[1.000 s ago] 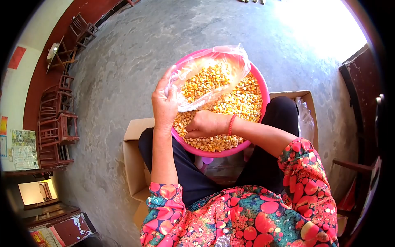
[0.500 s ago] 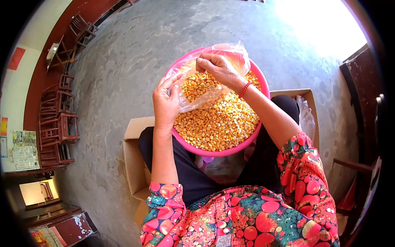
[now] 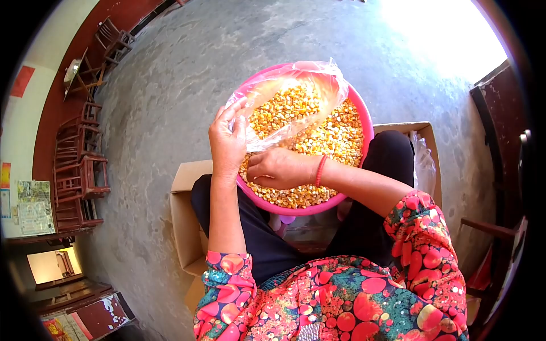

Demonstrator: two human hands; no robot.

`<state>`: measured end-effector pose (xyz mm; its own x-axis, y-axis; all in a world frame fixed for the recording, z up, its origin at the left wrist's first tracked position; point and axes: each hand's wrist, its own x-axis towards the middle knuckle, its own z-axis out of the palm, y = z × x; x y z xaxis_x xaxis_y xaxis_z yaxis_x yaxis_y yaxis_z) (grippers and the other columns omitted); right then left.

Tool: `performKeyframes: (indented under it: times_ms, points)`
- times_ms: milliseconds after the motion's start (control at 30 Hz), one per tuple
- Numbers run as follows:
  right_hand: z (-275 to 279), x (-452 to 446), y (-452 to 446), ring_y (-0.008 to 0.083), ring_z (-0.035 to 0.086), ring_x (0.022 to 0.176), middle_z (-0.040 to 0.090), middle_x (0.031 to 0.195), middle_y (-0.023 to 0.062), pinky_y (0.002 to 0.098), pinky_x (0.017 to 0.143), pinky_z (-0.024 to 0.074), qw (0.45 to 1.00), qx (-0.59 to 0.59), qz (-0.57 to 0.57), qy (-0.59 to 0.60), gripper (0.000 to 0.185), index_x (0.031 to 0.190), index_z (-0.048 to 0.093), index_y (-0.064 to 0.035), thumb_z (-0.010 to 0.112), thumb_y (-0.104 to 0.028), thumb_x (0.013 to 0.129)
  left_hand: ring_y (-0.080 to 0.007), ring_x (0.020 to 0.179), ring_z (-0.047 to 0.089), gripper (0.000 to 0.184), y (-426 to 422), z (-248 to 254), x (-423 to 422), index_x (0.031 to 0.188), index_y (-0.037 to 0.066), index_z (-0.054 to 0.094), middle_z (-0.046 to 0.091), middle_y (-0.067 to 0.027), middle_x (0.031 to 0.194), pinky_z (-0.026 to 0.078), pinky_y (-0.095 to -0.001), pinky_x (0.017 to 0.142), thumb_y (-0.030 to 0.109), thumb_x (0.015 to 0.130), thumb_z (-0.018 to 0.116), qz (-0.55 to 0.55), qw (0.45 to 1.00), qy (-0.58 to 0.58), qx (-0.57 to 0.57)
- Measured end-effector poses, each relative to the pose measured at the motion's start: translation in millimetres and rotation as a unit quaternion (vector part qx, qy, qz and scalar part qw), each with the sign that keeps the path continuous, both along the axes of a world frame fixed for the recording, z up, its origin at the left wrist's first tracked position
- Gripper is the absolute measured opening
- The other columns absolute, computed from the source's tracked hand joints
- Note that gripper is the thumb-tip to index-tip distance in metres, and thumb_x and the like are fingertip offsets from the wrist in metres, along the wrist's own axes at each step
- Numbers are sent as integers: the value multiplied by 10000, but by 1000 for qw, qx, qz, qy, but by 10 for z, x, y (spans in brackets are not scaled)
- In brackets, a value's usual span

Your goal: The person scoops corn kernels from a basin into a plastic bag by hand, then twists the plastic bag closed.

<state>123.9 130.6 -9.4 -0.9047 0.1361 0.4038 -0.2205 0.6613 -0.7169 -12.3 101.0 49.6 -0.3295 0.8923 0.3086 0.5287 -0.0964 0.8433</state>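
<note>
Between my knees rests a pink basin (image 3: 368,125) full of yellow corn kernels (image 3: 335,136). A clear plastic bag (image 3: 333,71) lies in the basin with its mouth spread wide, and kernels show inside it. My left hand (image 3: 227,139) pinches the bag's left edge at the basin's left side. My right hand (image 3: 284,169), with a red bracelet at the wrist, is low over the corn at the near left of the basin. Its fingers are curled at the kernels, below the bag's near edge; whether they hold any is hidden.
Cardboard boxes stand beside my legs, one at the left (image 3: 185,216) and one at the right (image 3: 429,133) with clear plastic (image 3: 422,165) in it. Wooden chairs (image 3: 91,176) line the left wall. A dark wooden chair arm (image 3: 489,228) is at the right.
My right hand went from the near corn up to the bag's far side, then back down to the near left corn. My left hand has stayed at the bag's edge.
</note>
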Motion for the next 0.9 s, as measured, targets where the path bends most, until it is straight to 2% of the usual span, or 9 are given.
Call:
performKeyframes:
  times_ms: [167, 200, 267, 367, 500, 567, 733, 833, 900]
  points:
    - [-403, -57, -104, 266, 588, 938, 588, 990, 81, 413, 822, 465, 970, 221, -87, 44, 211, 1003, 636, -93, 556, -168, 823, -170, 966, 611, 353, 9, -20, -3, 1129, -25, 626, 598, -99, 1058, 528, -264, 812, -128, 839, 453, -1, 999, -31, 10]
    - [-408, -33, -107, 266, 588, 938, 588, 990, 81, 413, 822, 465, 970, 222, -87, 43, 211, 1003, 636, -93, 556, -168, 823, -170, 963, 611, 354, 9, -20, -5, 1129, -24, 626, 598, -99, 1061, 529, -265, 810, -130, 838, 455, 0, 1000, -29, 10]
    - [-417, 0, -112, 254, 596, 901, 601, 935, 80, 403, 806, 458, 959, 274, -44, -56, 174, 931, 634, -95, 531, -192, 830, -172, 956, 612, 351, 3, -3, 0, 1126, -24, 628, 601, -102, 1056, 523, -265, 811, -128, 837, 459, 1, 1000, -27, 13]
    - [-297, 18, -123, 258, 596, 865, 615, 877, 82, 395, 788, 458, 958, 252, -33, -132, 149, 859, 620, -86, 537, -203, 820, -172, 945, 612, 342, -6, 9, -12, 1120, -25, 632, 608, -105, 1045, 508, -264, 812, -123, 837, 468, 6, 1000, -12, 15]
    - [-407, 26, -90, 291, 622, 801, 632, 795, 116, 418, 737, 485, 966, 240, -36, -93, 173, 813, 620, -66, 536, -217, 819, -169, 933, 611, 324, 5, -21, -40, 1108, -26, 639, 619, -108, 1017, 488, -262, 809, -113, 835, 487, 5, 999, 16, 27]
    - [-373, 29, -85, 332, 637, 741, 637, 756, 161, 449, 674, 505, 973, 155, -15, -168, 204, 790, 620, -43, 533, -224, 825, -170, 931, 612, 323, 6, -18, -36, 1109, -25, 637, 622, -107, 1014, 490, -263, 808, -111, 835, 490, 7, 999, 15, 31]
    - [-304, 28, -71, 353, 644, 690, 637, 707, 176, 460, 629, 514, 969, 154, -11, -192, 219, 782, 618, -27, 525, -217, 840, -170, 945, 611, 330, 0, -4, 1, 1126, -21, 629, 629, -109, 1015, 494, -263, 799, -107, 838, 494, 26, 999, -8, 38]
    - [-264, 32, -48, 342, 636, 645, 621, 674, 159, 457, 599, 511, 969, 157, -13, -188, 209, 775, 590, -30, 522, -215, 848, -183, 985, 607, 366, -3, -5, -24, 1156, -12, 618, 629, -118, 1047, 484, -275, 839, -110, 822, 500, 32, 998, 10, 53]
    - [-238, 29, -34, 332, 628, 611, 606, 651, 147, 458, 575, 507, 973, 158, -17, -165, 207, 771, 563, -32, 521, -216, 855, -187, 1117, 567, 411, -7, 3, -42, 1195, -1, 605, 623, -109, 1163, 401, -293, 988, -104, 814, 490, 28, 998, 17, 49]
